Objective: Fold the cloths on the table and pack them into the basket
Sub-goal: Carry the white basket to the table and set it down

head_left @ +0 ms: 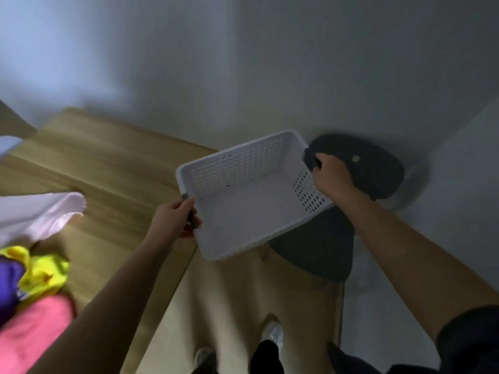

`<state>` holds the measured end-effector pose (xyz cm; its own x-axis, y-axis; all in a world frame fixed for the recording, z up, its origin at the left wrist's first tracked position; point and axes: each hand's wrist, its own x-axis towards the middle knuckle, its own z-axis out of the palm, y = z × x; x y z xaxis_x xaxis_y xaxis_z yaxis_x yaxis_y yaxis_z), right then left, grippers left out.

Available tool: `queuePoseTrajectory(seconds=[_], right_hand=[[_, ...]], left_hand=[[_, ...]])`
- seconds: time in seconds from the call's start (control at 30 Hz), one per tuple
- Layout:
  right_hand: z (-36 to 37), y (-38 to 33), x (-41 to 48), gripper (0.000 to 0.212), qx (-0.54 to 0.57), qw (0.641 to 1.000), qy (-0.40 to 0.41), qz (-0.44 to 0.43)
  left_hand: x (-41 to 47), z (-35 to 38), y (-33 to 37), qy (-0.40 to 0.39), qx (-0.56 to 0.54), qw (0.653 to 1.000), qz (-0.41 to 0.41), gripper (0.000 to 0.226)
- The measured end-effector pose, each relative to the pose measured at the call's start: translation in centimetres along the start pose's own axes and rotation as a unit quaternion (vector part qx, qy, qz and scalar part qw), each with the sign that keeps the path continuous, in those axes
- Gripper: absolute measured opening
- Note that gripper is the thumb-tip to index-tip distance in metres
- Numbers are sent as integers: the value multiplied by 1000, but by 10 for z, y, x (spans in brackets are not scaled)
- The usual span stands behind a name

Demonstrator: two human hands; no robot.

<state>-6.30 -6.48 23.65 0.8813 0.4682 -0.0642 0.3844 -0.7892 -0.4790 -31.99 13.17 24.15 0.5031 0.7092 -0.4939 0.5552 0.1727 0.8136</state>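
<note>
White perforated plastic basket [243, 209], tilted, held up by its two dark end handles. I see the left hand [175, 220] curled round the basket's near-left handle and the right hand [333, 178] gripping its far-right one. Left of the basket, a wooden table [108, 168] bears loose cloths: pale cloth [40, 214] nearest the basket, then yellow cloth [44, 272], purple cloth [8, 279] and pink cloth [35, 327]. Dark chair [375, 171] beneath and behind the basket's right end.

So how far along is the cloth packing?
Barely begun. Nothing looks folded: the cloths lie bunched on the table. In hand: the left hand and right hand grip the empty basket by its handles, at the table's edge. Left: folding and packing every cloth.
</note>
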Motion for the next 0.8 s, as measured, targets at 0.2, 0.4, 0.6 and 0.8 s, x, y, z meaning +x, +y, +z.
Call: queuePoseTrajectory(seconds=[0.2, 0.4, 0.6, 0.8], right_hand=[[59, -108, -21, 26, 17, 995, -73, -59], [123, -177, -32, 58, 37, 988, -127, -80], [172, -215, -10, 57, 10, 984, -137, -113], [195, -257, 2, 40, -51, 965, -138, -216]], left_hand=[[-20, -91, -66, 50, -86, 994, -48, 23], [-20, -136, -118, 71, -147, 983, -88, 18], [-15, -150, -133, 121, -197, 970, -80, 17], [-14, -159, -144, 200, -158, 966, -47, 19]])
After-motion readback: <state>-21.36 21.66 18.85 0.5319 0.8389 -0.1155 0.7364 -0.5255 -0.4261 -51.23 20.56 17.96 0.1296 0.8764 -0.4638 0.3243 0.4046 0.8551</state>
